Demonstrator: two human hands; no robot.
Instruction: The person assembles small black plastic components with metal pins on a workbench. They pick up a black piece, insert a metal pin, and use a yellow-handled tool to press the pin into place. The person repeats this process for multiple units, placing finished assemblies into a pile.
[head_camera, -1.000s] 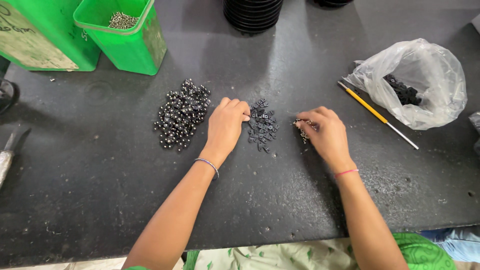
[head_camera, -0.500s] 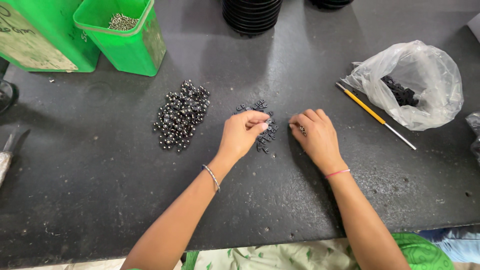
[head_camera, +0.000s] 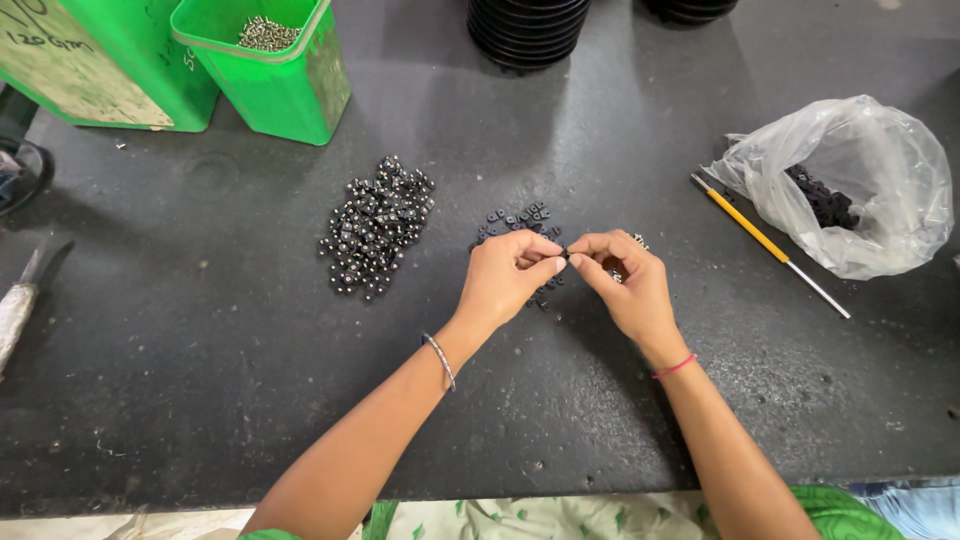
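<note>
At the centre of the dark worktop (head_camera: 200, 400), seen from the head camera, the left hand (head_camera: 508, 280) and right hand (head_camera: 628, 283) meet fingertip to fingertip. Both are pinched together on one tiny dark part (head_camera: 566, 254), held between thumbs and forefingers just above the worktop; its exact shape is too small to tell. The left wrist carries a thin bangle (head_camera: 439, 360), the right wrist a red thread band (head_camera: 675, 366).

Directly beyond and partly beneath the left hand lies a small scatter of flat black pieces (head_camera: 518, 219). Just beyond the right hand's knuckles a few small metal bits (head_camera: 637, 240) show, mostly hidden. Left of the hands, well apart from them, sits a larger heap of shiny black-and-silver parts (head_camera: 376, 226).

Right of the hands, a yellow-handled tool (head_camera: 766, 243) with a thin metal shaft lies slantwise on the worktop, its yellow end touching a crumpled clear plastic bag (head_camera: 870, 180) that holds more black pieces.

Farther from the person than the shiny heap stands a green plastic bin (head_camera: 290, 90) holding small silvery screws (head_camera: 268, 35); a second green container (head_camera: 110, 70) stands just beside it, on its left. Beyond the hands, at the worktop's far edge, a stack of black round items (head_camera: 525, 28) is cut off by the frame. At the worktop's left edge lies a knife-like tool (head_camera: 25, 295).
</note>
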